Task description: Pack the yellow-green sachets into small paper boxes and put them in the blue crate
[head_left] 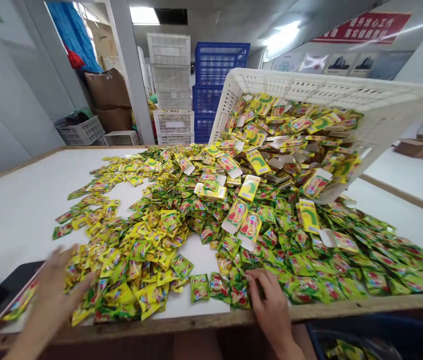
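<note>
My left hand [56,285] is at the left front of the white table, fingers spread at the edge of a heap of yellow packets [121,260]; motion blurs it a little. My right hand [269,300] rests at the table's front edge with curled fingers, its fingertips touching the green packets [240,294]. What lies between those fingertips is too hidden to tell. Small flat boxes [249,187] lie on top of the pile. Behind, a white basket [331,85] is tipped toward me, full of more boxes.
A dark flat object [12,287] lies left of my left hand. The table's wooden rim [181,324] runs along the front. Below it at the right is a dark blue bin [318,340] with packets. White crates [170,85] and blue crates [211,102] stand behind the table.
</note>
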`<move>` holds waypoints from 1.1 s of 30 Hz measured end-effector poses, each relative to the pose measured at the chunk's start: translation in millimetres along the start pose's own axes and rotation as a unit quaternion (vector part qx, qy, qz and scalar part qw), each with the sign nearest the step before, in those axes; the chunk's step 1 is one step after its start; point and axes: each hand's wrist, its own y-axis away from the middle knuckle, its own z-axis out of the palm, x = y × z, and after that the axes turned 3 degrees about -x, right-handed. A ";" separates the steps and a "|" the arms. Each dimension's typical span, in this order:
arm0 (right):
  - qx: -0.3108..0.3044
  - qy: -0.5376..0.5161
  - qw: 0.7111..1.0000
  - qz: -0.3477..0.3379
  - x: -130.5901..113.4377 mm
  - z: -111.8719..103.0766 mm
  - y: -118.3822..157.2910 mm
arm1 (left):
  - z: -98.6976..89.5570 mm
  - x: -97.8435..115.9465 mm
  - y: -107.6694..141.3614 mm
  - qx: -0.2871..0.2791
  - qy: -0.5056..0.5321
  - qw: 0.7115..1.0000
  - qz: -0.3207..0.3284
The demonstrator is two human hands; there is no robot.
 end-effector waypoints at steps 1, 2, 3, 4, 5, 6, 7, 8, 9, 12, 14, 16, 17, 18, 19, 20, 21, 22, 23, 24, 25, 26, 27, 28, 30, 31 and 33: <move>0.008 -0.009 1.000 0.012 -0.3 -1.8 -1.9 | 14.1 20.3 9.1 -0.036 0.013 0.998 0.045; 0.015 -0.017 0.999 0.025 0.1 -3.8 -4.3 | 27.5 39.7 16.8 -0.067 0.016 0.995 0.076; 0.017 -0.023 0.999 0.035 1.1 -5.9 -7.1 | 39.2 57.8 22.4 -0.112 0.000 0.990 0.091; 0.015 -0.028 0.999 0.043 2.6 -7.8 -10.6 | 48.8 74.8 26.0 -0.120 -0.015 0.990 0.078; 0.011 -0.030 0.998 0.052 4.6 -9.1 -14.6 | 55.9 90.6 27.7 -0.112 -0.022 0.992 0.056; 0.007 -0.030 0.998 0.063 6.9 -9.6 -19.1 | 60.7 105.5 28.0 -0.101 -0.024 0.994 0.040; 0.000 -0.031 0.997 0.073 9.4 -9.0 -24.2 | 63.5 119.6 27.7 -0.086 -0.024 0.996 0.029; -0.006 -0.033 0.996 0.083 11.9 -7.5 -29.6 | 64.8 133.0 27.3 -0.067 -0.024 0.997 0.022; -0.012 -0.035 0.995 0.094 14.3 -5.2 -35.0 | 65.2 145.5 27.5 -0.048 -0.027 0.998 0.020; -0.030 -0.043 0.991 0.126 19.4 2.4 -49.0 | 65.4 175.9 32.7 -0.021 -0.020 0.999 0.037; -0.033 -0.047 0.988 0.141 21.0 3.1 -54.2 | 66.8 189.5 39.3 -0.024 -0.008 0.998 0.062; -0.014 -0.047 0.989 0.142 22.0 -2.9 -56.2 | 68.8 199.2 46.3 -0.041 0.013 0.993 0.110; 0.005 -0.046 0.990 0.137 22.5 -8.6 -56.5 | 69.7 203.3 49.6 -0.055 0.026 0.988 0.142; 0.028 -0.044 0.990 0.128 23.0 -15.9 -56.8 | 70.3 207.3 52.6 -0.070 0.039 0.981 0.175; 0.053 -0.041 0.991 0.118 23.3 -24.5 -57.1 | 70.7 211.3 55.3 -0.085 0.053 0.973 0.206; 0.079 -0.040 0.990 0.108 23.2 -34.1 -57.6 | 70.7 215.3 57.5 -0.100 0.068 0.965 0.231; 0.106 -0.040 0.989 0.097 22.7 -44.2 -58.2 | 70.3 219.4 59.2 -0.112 0.085 0.958 0.251; 0.130 -0.042 0.987 0.088 21.4 -54.6 -58.7 | 69.3 223.3 60.3 -0.122 0.104 0.951 0.262; 0.148 -0.049 0.985 0.078 19.2 -64.9 -59.2 | 67.6 226.9 60.7 -0.130 0.127 0.946 0.268; 0.158 -0.061 0.983 0.066 16.0 -74.8 -59.2 | 64.8 229.9 60.3 -0.135 0.157 0.941 0.267; 0.155 -0.074 0.984 0.051 11.8 -84.2 -58.7 | 60.9 232.3 58.9 -0.137 0.194 0.936 0.261; 0.136 -0.088 0.986 0.032 6.5 -92.8 -57.7 | 55.6 234.0 56.5 -0.136 0.242 0.929 0.245; 0.101 -0.100 0.990 0.008 0.1 -100.4 -55.9 | 48.9 234.9 53.1 -0.139 0.302 0.917 0.220; 0.050 -0.108 0.993 -0.022 -7.2 -106.7 -53.4 | 41.1 235.2 49.2 -0.148 0.371 0.898 0.185; -0.073 -0.112 0.987 -0.088 -24.3 -114.8 -46.4 | 23.3 234.6 41.5 -0.220 0.522 0.820 0.086; -0.134 -0.112 0.978 -0.116 -33.6 -116.4 -42.0 | 14.4 234.0 39.1 -0.288 0.583 0.758 0.041; -0.228 -0.114 0.954 -0.160 -52.2 -114.9 -31.9 | 0.1 233.2 40.5 -0.471 0.618 0.629 0.016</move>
